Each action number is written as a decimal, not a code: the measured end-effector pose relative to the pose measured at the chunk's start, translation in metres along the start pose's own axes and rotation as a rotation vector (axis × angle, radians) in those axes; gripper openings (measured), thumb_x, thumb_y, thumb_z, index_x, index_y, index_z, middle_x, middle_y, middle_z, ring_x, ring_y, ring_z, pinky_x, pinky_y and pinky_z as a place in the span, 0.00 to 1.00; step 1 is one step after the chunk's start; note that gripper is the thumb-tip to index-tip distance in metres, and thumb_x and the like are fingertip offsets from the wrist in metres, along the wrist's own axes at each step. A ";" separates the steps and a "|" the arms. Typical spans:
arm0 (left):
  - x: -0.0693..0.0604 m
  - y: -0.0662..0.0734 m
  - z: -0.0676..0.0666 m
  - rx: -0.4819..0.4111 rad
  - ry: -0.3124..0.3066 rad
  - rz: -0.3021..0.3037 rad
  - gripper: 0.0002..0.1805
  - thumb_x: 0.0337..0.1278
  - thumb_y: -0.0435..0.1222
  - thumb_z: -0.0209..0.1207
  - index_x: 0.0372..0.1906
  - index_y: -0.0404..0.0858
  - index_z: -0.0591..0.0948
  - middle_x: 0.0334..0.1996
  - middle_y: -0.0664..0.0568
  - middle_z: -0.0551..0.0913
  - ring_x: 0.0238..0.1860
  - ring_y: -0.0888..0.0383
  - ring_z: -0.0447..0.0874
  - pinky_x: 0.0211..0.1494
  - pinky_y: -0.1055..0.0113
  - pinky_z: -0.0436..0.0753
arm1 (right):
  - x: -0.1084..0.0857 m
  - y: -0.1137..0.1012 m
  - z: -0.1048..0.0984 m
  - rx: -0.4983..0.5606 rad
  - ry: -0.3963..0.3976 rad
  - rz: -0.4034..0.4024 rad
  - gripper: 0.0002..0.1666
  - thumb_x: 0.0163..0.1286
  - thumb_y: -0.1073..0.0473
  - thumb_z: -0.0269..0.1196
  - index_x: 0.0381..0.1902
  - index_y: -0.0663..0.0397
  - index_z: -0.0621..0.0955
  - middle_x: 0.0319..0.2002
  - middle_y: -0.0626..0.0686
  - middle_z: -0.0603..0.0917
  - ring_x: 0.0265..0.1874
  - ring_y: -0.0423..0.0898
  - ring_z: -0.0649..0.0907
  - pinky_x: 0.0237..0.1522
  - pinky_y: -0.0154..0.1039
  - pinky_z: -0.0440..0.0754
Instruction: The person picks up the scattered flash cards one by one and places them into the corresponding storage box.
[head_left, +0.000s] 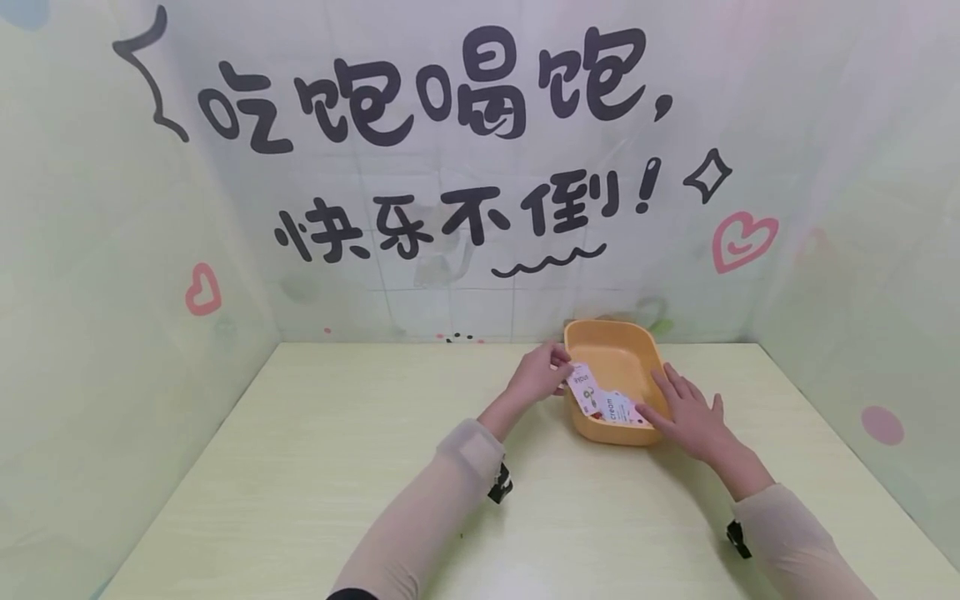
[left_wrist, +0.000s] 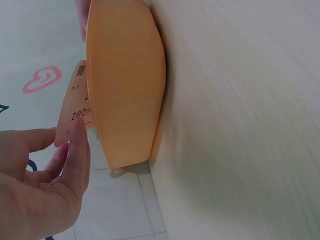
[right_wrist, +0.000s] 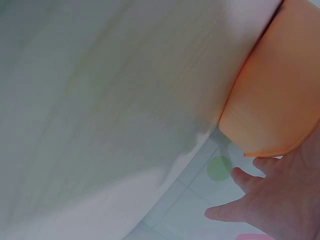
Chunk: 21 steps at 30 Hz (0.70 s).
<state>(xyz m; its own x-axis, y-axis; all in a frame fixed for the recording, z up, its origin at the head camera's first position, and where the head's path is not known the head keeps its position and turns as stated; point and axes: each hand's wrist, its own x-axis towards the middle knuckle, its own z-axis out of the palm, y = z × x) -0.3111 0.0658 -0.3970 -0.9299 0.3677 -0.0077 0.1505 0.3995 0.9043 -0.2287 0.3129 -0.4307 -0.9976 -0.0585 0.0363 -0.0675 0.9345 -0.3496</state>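
Note:
At the back of the table, an orange plastic basin (head_left: pixel 611 434) stands close to the rear wall. My left hand (head_left: pixel 537 375) pinches a word card (head_left: pixel 581 386) at the basin's left rim. The card reads "snake" in the head view, while its other face shows "zebr" in the left wrist view, partly covered by a finger (left_wrist: pixel 77 142) and the rim. More cards lie in the basin's near end, among them a "cream" card (head_left: pixel 617 407). My right hand (head_left: pixel 693 419) has its fingers spread over the right rim, the thumb reaching inside near the cards.
A pale wood-grain table (head_left: pixel 337 467) extends in front of and to both sides of the basin. Printed white cloth walls (head_left: pixel 420 317) enclose it at the back and sides. Dark straps (head_left: pixel 499 483) hang under the wrists.

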 end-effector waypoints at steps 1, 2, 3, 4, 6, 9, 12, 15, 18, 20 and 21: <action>-0.001 0.000 -0.001 0.011 -0.010 -0.001 0.11 0.69 0.31 0.56 0.52 0.31 0.76 0.45 0.43 0.82 0.38 0.53 0.86 0.32 0.74 0.87 | 0.000 -0.001 0.000 0.000 -0.001 -0.002 0.52 0.72 0.31 0.50 0.78 0.61 0.52 0.78 0.69 0.48 0.73 0.73 0.52 0.63 0.86 0.39; -0.001 -0.001 -0.001 0.019 -0.019 0.000 0.11 0.69 0.31 0.56 0.51 0.31 0.77 0.44 0.43 0.83 0.38 0.52 0.86 0.32 0.74 0.87 | 0.000 -0.001 0.000 -0.001 -0.002 -0.005 0.52 0.72 0.31 0.50 0.78 0.61 0.52 0.78 0.69 0.48 0.74 0.73 0.52 0.63 0.86 0.39; -0.002 -0.002 -0.002 0.027 -0.025 -0.001 0.10 0.68 0.31 0.57 0.51 0.32 0.77 0.43 0.44 0.83 0.39 0.52 0.87 0.32 0.74 0.87 | 0.001 -0.001 0.000 -0.003 -0.002 -0.009 0.52 0.72 0.31 0.50 0.78 0.61 0.53 0.78 0.68 0.48 0.74 0.72 0.52 0.63 0.86 0.39; -0.002 -0.003 -0.003 0.033 -0.027 -0.004 0.10 0.68 0.31 0.57 0.50 0.32 0.77 0.42 0.45 0.83 0.39 0.53 0.87 0.32 0.74 0.87 | 0.001 -0.001 0.000 -0.004 -0.001 -0.014 0.52 0.72 0.31 0.49 0.78 0.61 0.53 0.78 0.68 0.48 0.74 0.72 0.52 0.63 0.86 0.39; -0.002 -0.005 -0.006 0.047 -0.026 -0.010 0.09 0.68 0.32 0.57 0.49 0.33 0.78 0.42 0.46 0.83 0.38 0.54 0.86 0.33 0.74 0.87 | 0.002 -0.001 0.000 -0.004 0.007 -0.030 0.52 0.72 0.31 0.50 0.78 0.62 0.53 0.78 0.69 0.48 0.73 0.73 0.53 0.62 0.86 0.40; -0.003 -0.006 -0.013 0.060 -0.015 -0.021 0.09 0.68 0.32 0.57 0.49 0.34 0.78 0.42 0.46 0.83 0.36 0.57 0.84 0.34 0.73 0.87 | 0.004 0.001 -0.001 -0.006 0.023 -0.046 0.51 0.72 0.32 0.52 0.77 0.61 0.55 0.78 0.69 0.50 0.72 0.73 0.55 0.62 0.86 0.40; -0.002 -0.006 -0.022 0.103 0.002 -0.014 0.10 0.68 0.33 0.57 0.50 0.34 0.78 0.44 0.44 0.84 0.38 0.55 0.85 0.37 0.70 0.88 | 0.004 0.002 -0.005 -0.015 0.017 -0.044 0.51 0.71 0.32 0.53 0.77 0.61 0.55 0.78 0.69 0.50 0.72 0.73 0.55 0.62 0.86 0.40; -0.002 -0.006 -0.034 0.208 0.027 0.012 0.11 0.68 0.35 0.57 0.50 0.35 0.78 0.47 0.44 0.85 0.42 0.53 0.85 0.44 0.66 0.87 | 0.005 0.001 -0.011 -0.043 -0.018 -0.032 0.53 0.71 0.29 0.50 0.78 0.61 0.55 0.78 0.69 0.50 0.73 0.73 0.53 0.63 0.85 0.38; -0.004 -0.006 -0.046 0.316 0.059 0.032 0.12 0.68 0.37 0.57 0.51 0.37 0.79 0.51 0.45 0.85 0.48 0.51 0.84 0.52 0.61 0.85 | 0.007 -0.001 -0.020 -0.084 -0.043 -0.025 0.55 0.70 0.26 0.48 0.77 0.61 0.55 0.77 0.70 0.50 0.73 0.73 0.53 0.63 0.85 0.37; -0.005 -0.004 -0.055 0.368 0.077 0.034 0.12 0.68 0.38 0.57 0.52 0.38 0.79 0.53 0.46 0.85 0.52 0.50 0.83 0.56 0.58 0.83 | 0.012 -0.003 -0.027 -0.102 -0.036 -0.030 0.55 0.70 0.25 0.47 0.77 0.61 0.56 0.77 0.71 0.52 0.73 0.73 0.53 0.63 0.85 0.37; -0.006 -0.004 -0.059 0.388 0.083 0.032 0.13 0.69 0.38 0.57 0.52 0.38 0.79 0.54 0.46 0.85 0.53 0.49 0.83 0.56 0.57 0.83 | 0.015 -0.006 -0.031 -0.106 -0.033 -0.032 0.55 0.70 0.26 0.48 0.77 0.62 0.56 0.77 0.71 0.52 0.73 0.73 0.53 0.63 0.85 0.37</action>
